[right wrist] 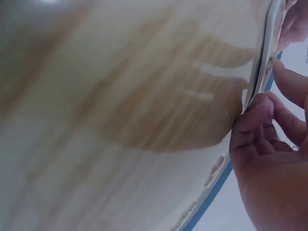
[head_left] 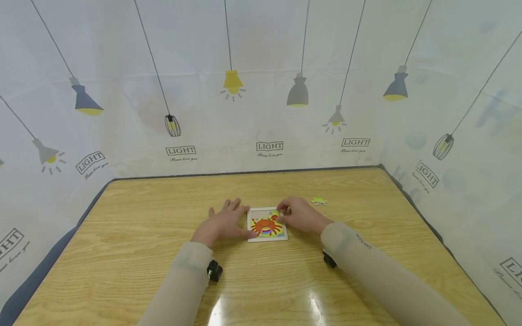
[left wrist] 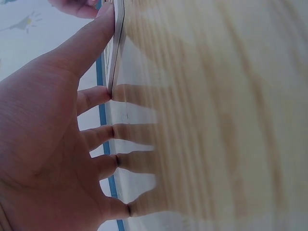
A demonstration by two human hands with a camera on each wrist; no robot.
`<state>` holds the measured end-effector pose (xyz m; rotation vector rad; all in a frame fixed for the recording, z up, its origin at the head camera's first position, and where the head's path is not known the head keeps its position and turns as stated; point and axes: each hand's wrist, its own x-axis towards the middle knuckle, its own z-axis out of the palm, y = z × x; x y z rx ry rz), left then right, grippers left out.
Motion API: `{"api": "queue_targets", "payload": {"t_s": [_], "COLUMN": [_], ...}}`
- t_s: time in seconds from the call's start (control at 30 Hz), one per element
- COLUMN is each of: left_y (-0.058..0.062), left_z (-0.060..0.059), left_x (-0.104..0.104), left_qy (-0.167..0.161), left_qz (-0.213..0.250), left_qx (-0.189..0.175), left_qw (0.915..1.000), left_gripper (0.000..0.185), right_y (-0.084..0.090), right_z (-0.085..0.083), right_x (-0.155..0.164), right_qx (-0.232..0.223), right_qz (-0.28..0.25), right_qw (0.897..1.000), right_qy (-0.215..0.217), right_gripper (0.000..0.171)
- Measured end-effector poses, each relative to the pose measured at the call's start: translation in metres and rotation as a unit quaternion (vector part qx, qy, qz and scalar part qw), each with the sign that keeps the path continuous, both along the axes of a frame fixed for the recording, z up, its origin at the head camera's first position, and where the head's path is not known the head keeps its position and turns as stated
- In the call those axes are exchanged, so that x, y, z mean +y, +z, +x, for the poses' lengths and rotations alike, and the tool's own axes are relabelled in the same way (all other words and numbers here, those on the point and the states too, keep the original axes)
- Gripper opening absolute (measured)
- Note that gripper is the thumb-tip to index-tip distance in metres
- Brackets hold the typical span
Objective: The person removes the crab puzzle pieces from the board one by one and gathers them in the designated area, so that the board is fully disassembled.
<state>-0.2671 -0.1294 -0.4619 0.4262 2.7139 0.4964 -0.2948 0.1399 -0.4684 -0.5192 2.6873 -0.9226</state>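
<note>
A small square puzzle board [head_left: 267,225] with an orange crab picture lies flat near the middle of the wooden table [head_left: 163,203]. My left hand [head_left: 224,222] rests flat on the table just left of it, fingers spread. In the left wrist view its thumb [left wrist: 91,38] lies along the board's edge [left wrist: 117,43]. My right hand [head_left: 295,213] sits at the board's top right corner with curled fingers. In the right wrist view the right hand [right wrist: 269,144] has its thumb and fingertips pinching the board's rim [right wrist: 262,72]. A loose green piece [head_left: 319,201] lies on the table just right of that hand.
Printed white sheets with lamp drawings [head_left: 261,90] wall the table at the back and on both sides. Black wrist cameras [head_left: 214,270] hang under both sleeves. Bare glossy wood stretches to the left, right and front of the board.
</note>
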Motion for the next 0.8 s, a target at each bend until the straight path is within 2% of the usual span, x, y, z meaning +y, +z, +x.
{"api": "queue_targets", "payload": {"t_s": [0.4,0.6,0.8], "left_y": [0.001,0.0,0.001], "left_z": [-0.001,0.0,0.0], "left_x": [-0.001,-0.001,0.0], "left_qy": [-0.003,-0.001,0.0], "left_qz": [-0.002,0.003,0.007], "left_qx": [0.001,-0.001,-0.004], "left_qw": [1.0,1.0,1.0], "left_gripper": [0.096,0.096,0.095], "right_y": [0.001,0.002,0.01], "right_z": [-0.005,-0.007,-0.014], "right_x": [-0.002,0.006,0.022], "right_qx": [-0.031,-0.029,-0.017], "right_qz": [0.004,-0.017,-0.019], "right_qw": [0.999,0.999,1.0], "right_qy": [-0.011,-0.011,-0.015], "right_gripper": [0.025,0.027,0.028]}}
